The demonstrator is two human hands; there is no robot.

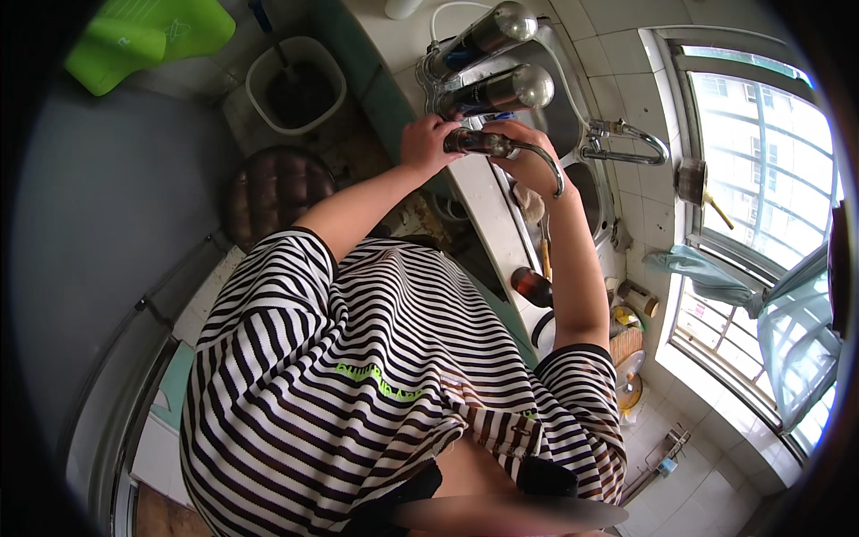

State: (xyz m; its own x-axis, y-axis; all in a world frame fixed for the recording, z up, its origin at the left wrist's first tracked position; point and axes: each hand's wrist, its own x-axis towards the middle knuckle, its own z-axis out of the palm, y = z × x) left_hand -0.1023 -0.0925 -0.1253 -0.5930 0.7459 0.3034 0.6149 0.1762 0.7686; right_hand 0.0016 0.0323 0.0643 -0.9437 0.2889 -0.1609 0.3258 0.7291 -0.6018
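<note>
A shiny metal cylinder with a curved chrome spout lies between my two hands over the counter edge. My left hand is closed at its left end, with the fingers bent round the base. At its right end, beside the spout, my right hand grips it; some of these fingers are hidden. Just beyond stand two steel filter canisters, a nearer one and a farther one, tilted in the view on a shiny bracket. White tubing runs from behind them toward the wall tap.
A steel sink and a wall tap lie to the right, below a barred window. A dark brown bottle is near my right forearm. A tufted round stool and a white bin stand on the left.
</note>
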